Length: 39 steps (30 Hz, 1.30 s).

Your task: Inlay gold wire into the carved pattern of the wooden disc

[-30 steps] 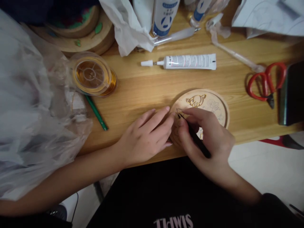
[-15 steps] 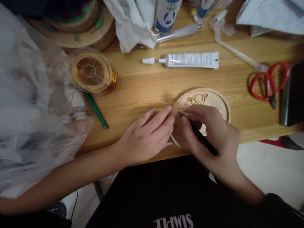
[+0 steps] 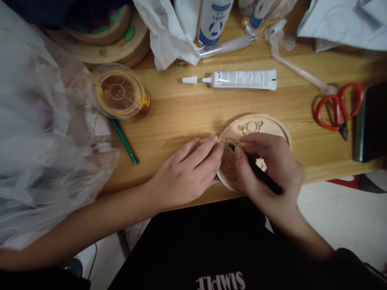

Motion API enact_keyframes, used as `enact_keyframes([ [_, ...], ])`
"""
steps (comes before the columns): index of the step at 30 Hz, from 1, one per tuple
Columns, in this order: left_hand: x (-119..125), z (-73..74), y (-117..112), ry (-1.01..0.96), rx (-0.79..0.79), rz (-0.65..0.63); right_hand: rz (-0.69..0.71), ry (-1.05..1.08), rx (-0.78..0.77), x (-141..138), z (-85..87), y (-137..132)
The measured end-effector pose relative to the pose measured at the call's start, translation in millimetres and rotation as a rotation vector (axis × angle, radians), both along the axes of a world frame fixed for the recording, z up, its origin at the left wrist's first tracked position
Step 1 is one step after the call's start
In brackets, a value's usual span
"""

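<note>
A round wooden plate (image 3: pixel 231 125) with a raised rim lies near the table's front edge. Gold wire outlines (image 3: pixel 250 127) and drawn line patterns show on its face. My left hand (image 3: pixel 190 171) is at the plate's left side, fingers over the rim and the thumb partly hidden at its near edge, holding it. Black tweezers (image 3: pixel 264 177) are pinched between the thumb and fingers of my right hand (image 3: pixel 272 165). Their tips point left and down at a drawn outline close to my left fingertips. Whether a wire is between the tips is too small to tell.
A spool of gold wire (image 3: pixel 121 92) and a green pencil (image 3: pixel 123 141) lie left, beside a clear plastic bag (image 3: pixel 60 161). Behind the plate is a white glue tube (image 3: pixel 243 79). Red-handled scissors (image 3: pixel 338 106) and a dark device (image 3: pixel 370 125) sit right. A bottle (image 3: pixel 214 20) stands at the back.
My right hand's fingers and the tweezers have shifted slightly, with the tips still over the same part of the plate. My left hand stays in place. The view has moved a little.
</note>
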<state>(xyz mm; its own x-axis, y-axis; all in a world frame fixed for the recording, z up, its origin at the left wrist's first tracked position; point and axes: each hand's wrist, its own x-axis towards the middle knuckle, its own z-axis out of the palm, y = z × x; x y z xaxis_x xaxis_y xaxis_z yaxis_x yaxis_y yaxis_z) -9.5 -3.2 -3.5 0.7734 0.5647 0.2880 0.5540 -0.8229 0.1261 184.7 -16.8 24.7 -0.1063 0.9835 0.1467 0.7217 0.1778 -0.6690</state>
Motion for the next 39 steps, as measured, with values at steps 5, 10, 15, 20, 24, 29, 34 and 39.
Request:
enact_keyframes([
  [5, 0.7, -1.7, -0.9, -0.015, -0.013, 0.002, 0.027, 0.001, 0.014, 0.8, -1.3, 0.3],
  [10, 1.1, -1.7, -1.5, -0.029, -0.03, 0.008, 0.019, 0.0, 0.026, 0.4, -2.7, -0.6],
  [15, 0.6, -1.0, -1.4, -0.021, -0.029, -0.004, 0.02, 0.028, 0.001, -0.4, -2.0, -0.3],
  [20, 0.1, -1.6, -1.1, -0.028, -0.025, 0.016, 0.017, 0.006, 0.001, -1.5, -0.5, -0.2],
  [24, -0.3, -2.3, -2.0, -0.036, -0.029, 0.038, 0.004, 0.001, -0.007, -3.1, 0.5, -1.9],
  [29, 0.3, -2.0, -1.7, -0.036, -0.014, 0.022, 0.003, 0.004, -0.004, -3.8, 0.6, -3.1],
  [34, 0.5, -0.8, -0.2, -0.008, -0.018, 0.006, 0.026, 0.017, -0.007, -2.2, -0.3, -1.5],
  [39, 0.1, 0.2, 0.4, 0.0, -0.033, -0.003, 0.062, 0.001, 0.016, 0.6, 0.0, 1.4],
])
